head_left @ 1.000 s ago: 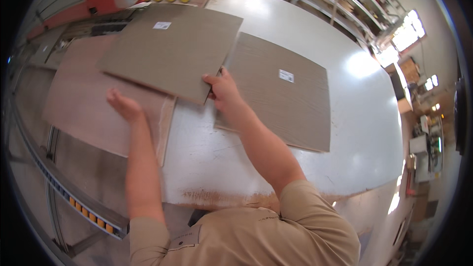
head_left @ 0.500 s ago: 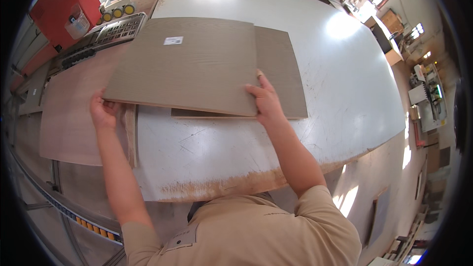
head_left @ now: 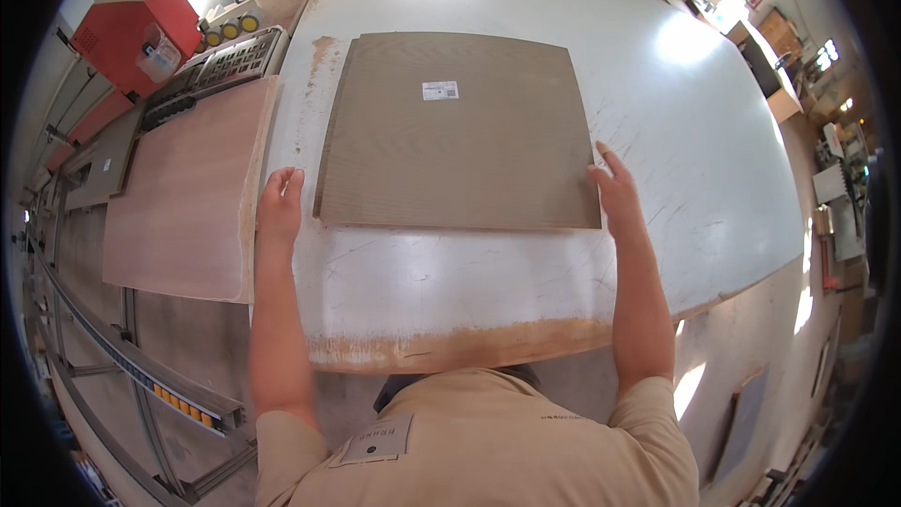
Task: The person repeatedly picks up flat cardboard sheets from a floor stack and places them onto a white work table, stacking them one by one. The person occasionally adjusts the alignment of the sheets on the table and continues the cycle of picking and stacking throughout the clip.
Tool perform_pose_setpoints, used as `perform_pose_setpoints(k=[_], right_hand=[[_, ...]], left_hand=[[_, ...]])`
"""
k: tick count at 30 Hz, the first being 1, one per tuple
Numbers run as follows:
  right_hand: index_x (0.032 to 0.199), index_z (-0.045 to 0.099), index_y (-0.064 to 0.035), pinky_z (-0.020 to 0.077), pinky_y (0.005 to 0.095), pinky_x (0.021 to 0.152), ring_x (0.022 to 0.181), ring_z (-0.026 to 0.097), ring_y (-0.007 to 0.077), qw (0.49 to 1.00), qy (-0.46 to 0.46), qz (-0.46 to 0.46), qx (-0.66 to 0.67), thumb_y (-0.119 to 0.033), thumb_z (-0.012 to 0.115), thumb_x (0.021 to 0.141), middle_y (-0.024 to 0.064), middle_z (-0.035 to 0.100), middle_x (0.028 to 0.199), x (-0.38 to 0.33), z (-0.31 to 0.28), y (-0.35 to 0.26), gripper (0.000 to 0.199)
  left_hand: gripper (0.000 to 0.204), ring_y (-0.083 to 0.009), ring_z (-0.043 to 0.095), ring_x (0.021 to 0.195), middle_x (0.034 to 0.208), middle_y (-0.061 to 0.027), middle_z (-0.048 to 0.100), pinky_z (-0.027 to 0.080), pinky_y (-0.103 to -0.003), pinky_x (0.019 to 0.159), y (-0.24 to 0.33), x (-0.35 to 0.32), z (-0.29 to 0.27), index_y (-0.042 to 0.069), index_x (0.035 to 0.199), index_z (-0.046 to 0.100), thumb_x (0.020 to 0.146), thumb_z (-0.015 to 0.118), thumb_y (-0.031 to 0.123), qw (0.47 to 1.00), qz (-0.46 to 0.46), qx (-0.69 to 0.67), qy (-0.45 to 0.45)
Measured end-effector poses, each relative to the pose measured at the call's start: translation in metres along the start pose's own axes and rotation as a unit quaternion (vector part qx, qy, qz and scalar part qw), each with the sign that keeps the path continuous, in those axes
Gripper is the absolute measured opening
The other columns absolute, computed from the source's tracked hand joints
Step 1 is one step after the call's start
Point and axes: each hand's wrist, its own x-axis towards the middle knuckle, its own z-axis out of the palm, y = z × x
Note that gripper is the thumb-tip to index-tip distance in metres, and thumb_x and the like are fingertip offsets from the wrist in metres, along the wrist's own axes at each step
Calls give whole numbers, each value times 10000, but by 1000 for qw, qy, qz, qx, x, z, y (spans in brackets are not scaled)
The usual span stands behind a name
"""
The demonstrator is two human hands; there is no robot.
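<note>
Stacked brown boards [head_left: 460,155] on white table [head_left: 460,277]; left hand [head_left: 279,205], empty, fingers slightly apart, near edge; right hand [head_left: 617,192], fingers spread, at opposite edge; presumably aligning; next calls for balanced pressure

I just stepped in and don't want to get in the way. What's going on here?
A person stands at a white table with both hands open around a stack of grey-brown boards. The right hand is at the stack's right edge, though contact is hard to tell; the left hand is apart from the left edge. A pinkish board lies left of the table.
</note>
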Motion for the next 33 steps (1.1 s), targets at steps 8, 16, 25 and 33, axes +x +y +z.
perform_pose_setpoints(k=[8, 16, 25, 33], right_hand=[[1559, 162, -31, 304, 330, 1125, 1352, 404, 229, 985, -129, 45, 106, -142, 518, 974, 155, 404, 1502, 36, -21, 16, 694], [1532, 262, -48, 318, 327, 1116, 1350, 395, 213, 990, -122, -27, 71, -59, 476, 938, 104, 395, 1500, 56, 18, 25, 632], [1520, 266, -43, 329, 350, 1114, 1333, 421, 247, 990, -110, -8, 84, -31, 526, 904, 121, 414, 1477, 68, 14, 39, 669], [1481, 350, -25, 343, 359, 1104, 1348, 427, 283, 932, 97, -113, -331, -21, 562, 871, 155, 417, 1481, 52, 36, 15, 645]], left_hand=[[612, -206, 373, 1384, 1486, -127, 435, 271, -319, 1134, -11, 46, 46, 27, 1478, 376, 1000, 494, 391, 982, -8, -124, -141], [669, -186, 326, 1405, 1537, -90, 360, 247, -298, 1144, -6, 49, 41, 48, 1559, 203, 1010, 475, 317, 962, -42, -188, -195], [740, -228, 342, 1405, 1536, -156, 358, 261, -325, 1151, -19, 50, 44, 51, 1562, 170, 970, 547, 286, 959, -2, -157, -237], [486, -342, 423, 1354, 1446, -162, 486, 278, -434, 1154, -30, 96, -47, 70, 1370, 517, 991, 492, 373, 954, 240, 177, 9]])
